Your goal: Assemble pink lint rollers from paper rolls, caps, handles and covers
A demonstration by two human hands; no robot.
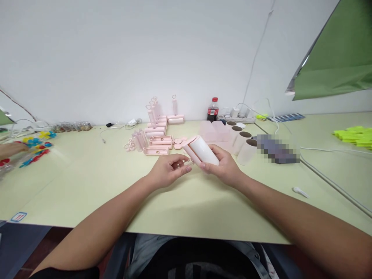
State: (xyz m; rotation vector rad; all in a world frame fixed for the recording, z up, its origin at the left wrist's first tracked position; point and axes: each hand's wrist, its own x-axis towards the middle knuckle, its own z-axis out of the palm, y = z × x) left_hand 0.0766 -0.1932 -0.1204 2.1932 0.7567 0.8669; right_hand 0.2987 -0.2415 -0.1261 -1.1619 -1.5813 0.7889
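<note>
My right hand [223,166] is closed around a lint roller [205,150], a pale pink case with a white sticky-paper roll in it, tilted above the table. My left hand [170,170] pinches a small clear piece [188,162] close to the lower left side of that case; whether the two touch I cannot tell. Just beyond lie open pink roller cases [157,151], round pink caps [178,144] and a row of translucent pink handle tubes [140,140]. Small pink heart-shaped rings [130,146] are beside the tubes.
Finished-looking pink rollers [157,131] stand and lie by the wall. White paper rolls [245,152] and a cola bottle [213,110] are at right of centre. Cables [328,178], a white stick-like item [300,192] and yellow-green pieces [354,137] lie further right. Another person's hand [13,149] is far left.
</note>
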